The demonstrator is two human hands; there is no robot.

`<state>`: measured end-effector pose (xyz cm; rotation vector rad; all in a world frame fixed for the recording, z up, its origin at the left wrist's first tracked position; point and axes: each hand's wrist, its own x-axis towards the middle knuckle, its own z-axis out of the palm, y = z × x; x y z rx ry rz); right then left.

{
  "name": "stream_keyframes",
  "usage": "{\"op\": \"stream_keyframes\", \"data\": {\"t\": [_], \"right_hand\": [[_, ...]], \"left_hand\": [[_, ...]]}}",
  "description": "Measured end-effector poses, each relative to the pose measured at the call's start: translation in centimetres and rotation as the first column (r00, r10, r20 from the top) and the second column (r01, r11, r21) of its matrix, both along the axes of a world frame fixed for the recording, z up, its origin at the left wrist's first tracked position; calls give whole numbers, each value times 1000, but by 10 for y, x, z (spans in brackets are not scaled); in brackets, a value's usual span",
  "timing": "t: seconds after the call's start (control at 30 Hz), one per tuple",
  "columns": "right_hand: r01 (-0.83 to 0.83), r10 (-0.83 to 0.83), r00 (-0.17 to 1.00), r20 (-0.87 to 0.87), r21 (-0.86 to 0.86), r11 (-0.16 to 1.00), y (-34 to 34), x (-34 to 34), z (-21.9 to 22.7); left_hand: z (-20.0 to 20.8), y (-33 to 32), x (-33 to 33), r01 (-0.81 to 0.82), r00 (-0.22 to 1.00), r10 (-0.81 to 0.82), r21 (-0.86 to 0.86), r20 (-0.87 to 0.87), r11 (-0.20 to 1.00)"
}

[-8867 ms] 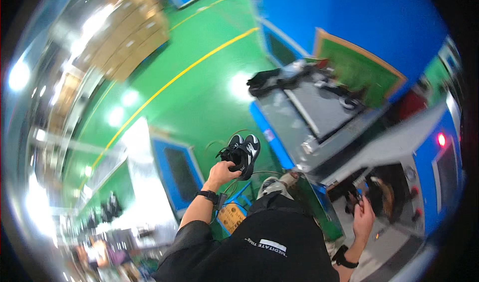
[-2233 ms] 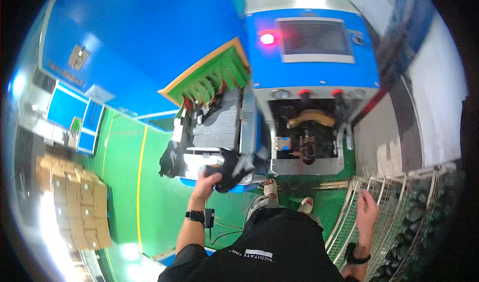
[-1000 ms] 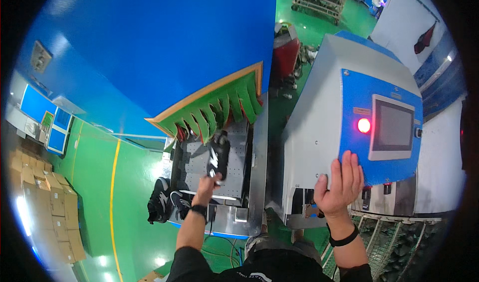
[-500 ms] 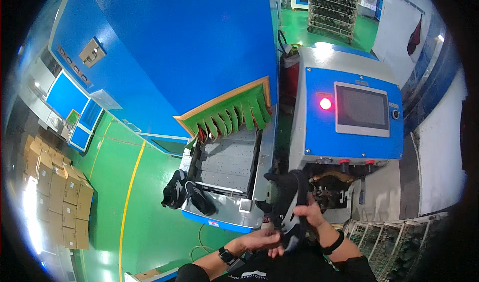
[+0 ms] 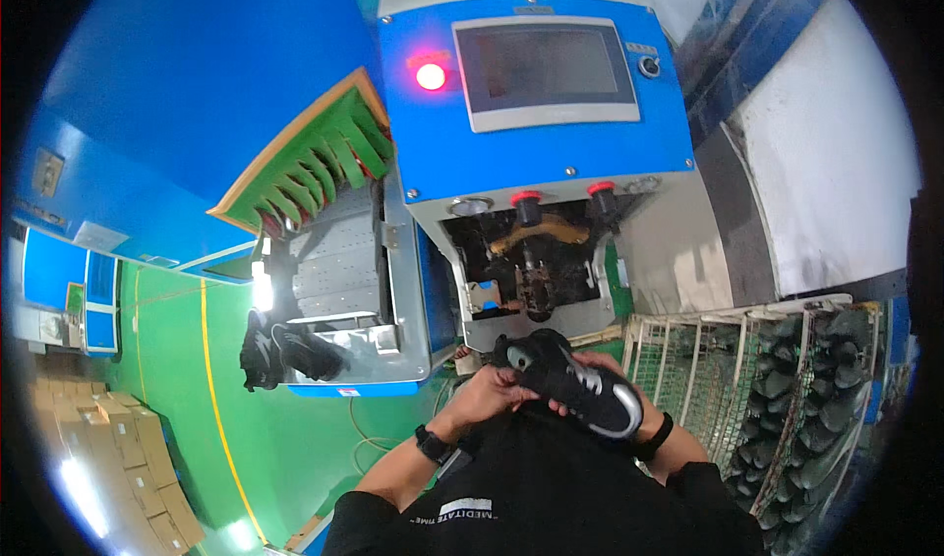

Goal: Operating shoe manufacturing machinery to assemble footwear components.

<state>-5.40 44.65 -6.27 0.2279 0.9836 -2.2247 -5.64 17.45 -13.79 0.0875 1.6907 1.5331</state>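
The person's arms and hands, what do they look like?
The sleeves are short and black. The left hand has no glove, just a dark wristwatch. The right hand has no glove either, just a black wristband.

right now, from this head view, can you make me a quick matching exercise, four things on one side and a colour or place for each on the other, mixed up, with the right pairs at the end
Column one
1. held shoe
2. round light
3. strip curtain
4. cardboard boxes

Column two
A. green, hanging inside a tan frame
B. stacked toward the lower left of the view
C. mostly black, with a pale band at the toe
D. glowing red

Right pairs: 1-C, 2-D, 3-A, 4-B
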Motion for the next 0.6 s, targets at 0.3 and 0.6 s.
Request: {"op": "stream_keyframes", "data": {"t": [0.3,0.6], "right_hand": [[285,-239,955,-174,322,903,24,-57,-8],[475,298,758,-580,805,355,-24,-113,-22]], "left_hand": [[97,4,-4,16,997,-45,430,56,903],[-7,6,-38,-545,798,440,180,413,819]]}}
